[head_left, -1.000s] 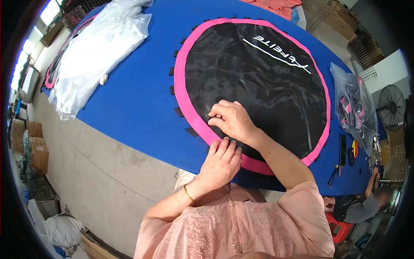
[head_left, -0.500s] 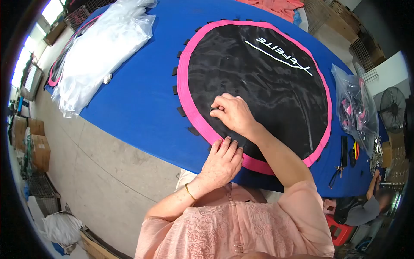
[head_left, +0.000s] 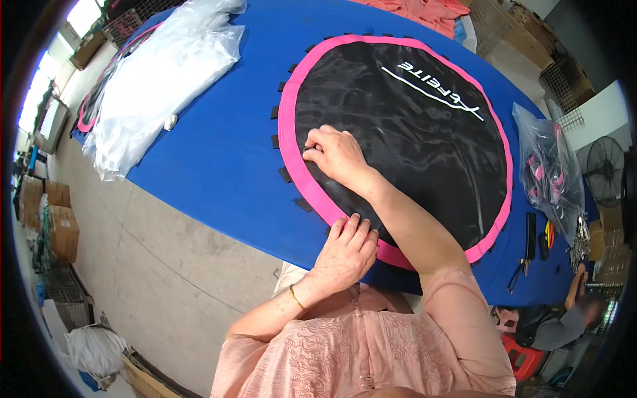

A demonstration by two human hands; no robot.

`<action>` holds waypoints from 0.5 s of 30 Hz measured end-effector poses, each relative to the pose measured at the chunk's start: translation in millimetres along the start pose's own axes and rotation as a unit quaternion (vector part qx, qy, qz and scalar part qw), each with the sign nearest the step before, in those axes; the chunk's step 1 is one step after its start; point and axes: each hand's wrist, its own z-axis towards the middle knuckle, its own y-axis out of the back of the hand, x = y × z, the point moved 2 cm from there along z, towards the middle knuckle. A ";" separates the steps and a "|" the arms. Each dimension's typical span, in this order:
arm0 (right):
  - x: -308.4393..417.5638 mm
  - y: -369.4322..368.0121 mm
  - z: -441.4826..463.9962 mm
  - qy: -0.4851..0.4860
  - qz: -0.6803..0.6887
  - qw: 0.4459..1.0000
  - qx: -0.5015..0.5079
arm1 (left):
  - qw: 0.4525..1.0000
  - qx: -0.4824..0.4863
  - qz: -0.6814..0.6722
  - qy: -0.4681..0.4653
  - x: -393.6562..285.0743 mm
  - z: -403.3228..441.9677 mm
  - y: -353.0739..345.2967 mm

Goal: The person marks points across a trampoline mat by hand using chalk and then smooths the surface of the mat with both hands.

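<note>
A round black trampoline mat (head_left: 405, 152) with a pink border (head_left: 289, 132) and white lettering lies on the blue-covered table (head_left: 219, 159). Small black tabs (head_left: 285, 174) stick out around its edge. My left hand (head_left: 346, 251), fingers stretched out, rests on the border at the near side. Above the left part of the mat, close to the border, my right hand (head_left: 337, 156) is closed in a pinch. A small dark bit shows at its fingertips, too small to name.
Clear plastic sheeting (head_left: 172, 73) covers the table's left end. On the right are a plastic bag with pink pieces (head_left: 547, 169), a black tool (head_left: 530, 235) and a metal heap (head_left: 579, 242). A fan (head_left: 604, 166) and another person (head_left: 564, 325) are farther right.
My right hand has moved left and away from me, closer to the pink border, still pinched. My left hand stays on the near border. The whole view has shifted slightly.
</note>
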 end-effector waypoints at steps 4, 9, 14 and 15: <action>13.3 13.6 -17.0 0.002 0.008 0.999 0.047 | 1.000 0.000 -0.004 0.001 0.3 0.4 0.3; 6.9 23.7 -26.8 0.018 -0.054 0.998 0.003 | 1.000 0.002 -0.003 -0.007 0.9 0.2 -0.9; -15.2 30.1 -16.6 -0.072 -0.036 0.997 -0.006 | 1.000 0.001 -0.002 -0.008 1.0 1.4 1.4; -16.2 32.2 -17.8 -0.084 -0.027 0.996 -0.002 | 1.000 0.001 -0.001 -0.009 1.3 1.4 1.7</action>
